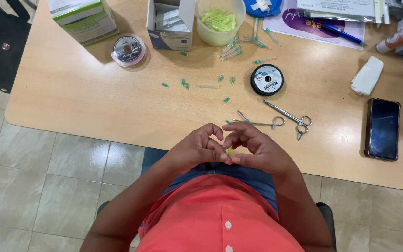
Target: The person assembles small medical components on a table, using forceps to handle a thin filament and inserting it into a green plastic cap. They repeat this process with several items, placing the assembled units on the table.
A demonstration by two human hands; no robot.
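I'm pinching a small yellow-green plastic piece (pixel 229 150) between the closed fingertips of my left hand (pixel 197 148) and right hand (pixel 257 148), just below the steel scissors (pixel 259 123).

Open room: the light wooden table (pixel 85 100) lies bare along its near edge toward the left corner.
Blocked: steel scissors and forceps (pixel 276 119), a black thread spool (pixel 267 80) and scattered green needle caps (pixel 185 84) crowd the middle.
Right edge: a black phone (pixel 382 129).

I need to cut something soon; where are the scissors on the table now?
In the head view, the scissors lie on the table just beyond the right hand, below the black spool and left of the phone.
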